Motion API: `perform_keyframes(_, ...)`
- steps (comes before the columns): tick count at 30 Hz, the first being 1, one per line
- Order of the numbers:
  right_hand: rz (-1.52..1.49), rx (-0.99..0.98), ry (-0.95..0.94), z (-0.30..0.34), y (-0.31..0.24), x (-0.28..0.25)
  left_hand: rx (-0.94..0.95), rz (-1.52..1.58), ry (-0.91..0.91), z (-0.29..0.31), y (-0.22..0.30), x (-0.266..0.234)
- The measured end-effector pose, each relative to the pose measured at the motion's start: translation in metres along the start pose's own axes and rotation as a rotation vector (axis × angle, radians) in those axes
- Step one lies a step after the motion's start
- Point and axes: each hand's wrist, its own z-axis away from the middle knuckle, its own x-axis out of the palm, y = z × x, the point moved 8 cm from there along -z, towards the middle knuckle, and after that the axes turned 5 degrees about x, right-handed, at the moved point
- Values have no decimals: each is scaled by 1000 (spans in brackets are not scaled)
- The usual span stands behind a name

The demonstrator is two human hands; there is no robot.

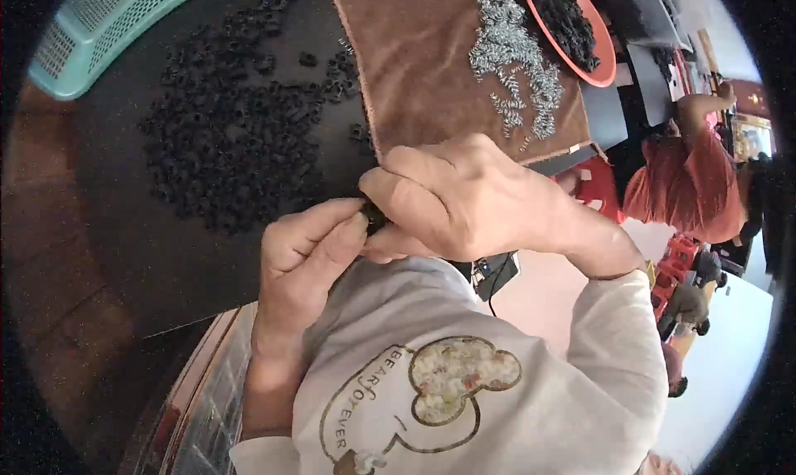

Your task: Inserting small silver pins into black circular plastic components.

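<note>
Both hands meet close in front of my body, at the near edge of the dark table. My left hand (311,255) pinches a small black part (375,218) between thumb and fingertips. From the other side, my right hand (464,197) closes over the same part, its fingers curled and hiding most of it. Beyond my left hand spreads a large heap of small black plastic pieces (236,135). Past my right hand, a pile of small silver metal springs (514,60) lies on a brown towel (423,60).
An orange-red bowl (609,65) of black parts stands at the towel's far right. A teal plastic basket (62,81) sits at the far left of the dark table (108,185). To the right, a person in a red top (688,185) and other people are in the room.
</note>
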Motion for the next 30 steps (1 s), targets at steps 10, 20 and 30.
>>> perform_keyframes(10,21,64,17,2,6,8,66,-133,76,0,-12,-11)
perform_keyframes(20,59,58,106,11,2,14,19,-50,112,6,-15,-4)
perform_keyframes(30,-26,80,-25,12,10,7,-59,-49,23,-4,-7,14)
